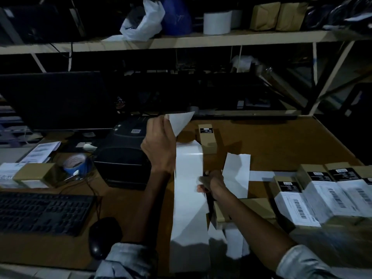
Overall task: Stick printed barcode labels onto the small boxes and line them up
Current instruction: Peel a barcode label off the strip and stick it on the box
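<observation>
My left hand (159, 146) pinches the top of a long white label strip (190, 198), whose peeled corner folds up above my fingers. The strip hangs down toward the table's front edge. My right hand (211, 185) grips the strip's right edge at mid-height. A small brown box (223, 215) lies just below my right wrist. Several labelled small boxes (322, 196) with barcodes stand side by side at the right. One brown box with a black sticker (206, 135) stands behind the strip. A loose white backing sheet (237, 174) lies right of my right hand.
A black label printer (122, 158) sits left of my left hand. A keyboard (44, 212) and mouse (102, 236) lie at the front left. Blue tape roll (77, 163) and a brown box (34, 174) stand at far left. A monitor (54, 99) and shelves (181, 40) rise behind.
</observation>
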Demonstrator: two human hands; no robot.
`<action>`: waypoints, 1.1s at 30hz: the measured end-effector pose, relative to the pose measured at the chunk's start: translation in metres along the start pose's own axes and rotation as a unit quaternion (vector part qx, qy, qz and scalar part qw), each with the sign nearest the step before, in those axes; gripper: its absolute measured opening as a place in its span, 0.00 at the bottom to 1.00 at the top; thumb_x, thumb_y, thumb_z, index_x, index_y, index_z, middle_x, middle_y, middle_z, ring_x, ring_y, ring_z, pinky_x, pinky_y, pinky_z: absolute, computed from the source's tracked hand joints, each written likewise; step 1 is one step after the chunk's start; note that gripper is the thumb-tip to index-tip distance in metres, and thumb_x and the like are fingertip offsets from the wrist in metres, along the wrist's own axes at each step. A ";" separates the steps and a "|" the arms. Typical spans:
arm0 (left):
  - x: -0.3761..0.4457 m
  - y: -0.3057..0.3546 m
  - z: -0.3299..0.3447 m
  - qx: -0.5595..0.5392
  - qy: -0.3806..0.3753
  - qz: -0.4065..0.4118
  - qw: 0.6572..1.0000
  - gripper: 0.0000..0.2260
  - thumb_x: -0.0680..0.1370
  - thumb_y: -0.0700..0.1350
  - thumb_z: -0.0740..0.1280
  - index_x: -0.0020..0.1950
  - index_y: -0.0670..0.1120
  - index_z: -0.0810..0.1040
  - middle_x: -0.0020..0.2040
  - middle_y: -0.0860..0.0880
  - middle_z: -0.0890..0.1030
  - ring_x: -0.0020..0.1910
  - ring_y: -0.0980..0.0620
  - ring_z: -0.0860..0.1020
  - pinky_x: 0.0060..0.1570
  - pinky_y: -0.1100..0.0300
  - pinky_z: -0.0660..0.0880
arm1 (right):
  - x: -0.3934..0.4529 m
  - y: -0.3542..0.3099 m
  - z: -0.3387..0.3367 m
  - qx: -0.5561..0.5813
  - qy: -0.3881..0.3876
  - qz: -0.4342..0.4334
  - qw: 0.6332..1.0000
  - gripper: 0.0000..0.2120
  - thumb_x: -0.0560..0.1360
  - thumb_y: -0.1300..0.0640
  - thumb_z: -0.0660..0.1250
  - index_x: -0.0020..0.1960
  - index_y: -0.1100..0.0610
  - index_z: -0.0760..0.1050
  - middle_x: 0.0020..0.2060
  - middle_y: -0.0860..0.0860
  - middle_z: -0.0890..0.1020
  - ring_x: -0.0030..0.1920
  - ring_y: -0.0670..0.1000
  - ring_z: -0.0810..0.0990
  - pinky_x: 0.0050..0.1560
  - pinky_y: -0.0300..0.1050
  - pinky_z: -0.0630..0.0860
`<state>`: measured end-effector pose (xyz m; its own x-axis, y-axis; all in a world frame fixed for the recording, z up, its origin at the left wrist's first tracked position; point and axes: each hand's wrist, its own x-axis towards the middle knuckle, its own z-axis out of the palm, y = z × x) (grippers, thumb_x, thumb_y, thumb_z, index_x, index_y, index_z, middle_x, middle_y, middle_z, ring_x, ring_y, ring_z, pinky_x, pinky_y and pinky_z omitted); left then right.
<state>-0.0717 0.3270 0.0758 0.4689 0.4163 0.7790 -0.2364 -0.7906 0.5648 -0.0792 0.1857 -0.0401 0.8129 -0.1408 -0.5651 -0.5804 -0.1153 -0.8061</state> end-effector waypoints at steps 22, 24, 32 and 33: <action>-0.113 -0.013 0.008 -0.077 -0.161 0.254 0.951 0.05 0.81 0.43 0.68 0.50 0.42 0.83 0.50 0.45 0.84 0.51 0.46 0.80 0.47 0.53 0.74 | -0.082 -0.043 -0.048 0.186 -0.058 -0.170 0.966 0.15 0.77 0.47 0.73 0.57 0.57 0.83 0.42 0.53 0.85 0.35 0.46 0.79 0.40 0.42 0.76; -0.116 -0.013 0.007 -0.091 -0.191 0.249 0.945 0.06 0.80 0.45 0.69 0.52 0.44 0.83 0.51 0.47 0.84 0.53 0.47 0.80 0.49 0.53 0.72 | -0.085 -0.036 -0.047 0.185 -0.031 -0.192 0.963 0.08 0.78 0.55 0.72 0.55 0.56 0.83 0.44 0.52 0.87 0.34 0.45 0.80 0.39 0.41 0.78; -0.116 -0.005 -0.006 -0.220 -0.254 0.114 0.935 0.11 0.81 0.50 0.65 0.54 0.45 0.81 0.56 0.48 0.82 0.58 0.48 0.76 0.54 0.51 0.72 | -0.097 0.006 -0.061 0.160 0.138 -0.197 0.957 0.04 0.79 0.57 0.70 0.53 0.52 0.82 0.48 0.49 0.87 0.49 0.53 0.86 0.47 0.51 0.80; -0.112 -0.003 -0.006 -0.226 -0.258 0.079 0.936 0.11 0.80 0.52 0.67 0.56 0.45 0.80 0.58 0.49 0.80 0.59 0.49 0.75 0.56 0.52 0.72 | -0.102 0.014 -0.063 0.152 0.145 -0.196 0.958 0.04 0.79 0.57 0.70 0.52 0.51 0.82 0.47 0.48 0.87 0.50 0.52 0.86 0.49 0.53 0.81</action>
<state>-0.1283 0.2850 -0.0111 0.7184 -0.0542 0.6936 -0.6189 -0.5052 0.6015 -0.1733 0.1370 0.0174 0.8918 -0.4182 -0.1726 -0.1572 0.0712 -0.9850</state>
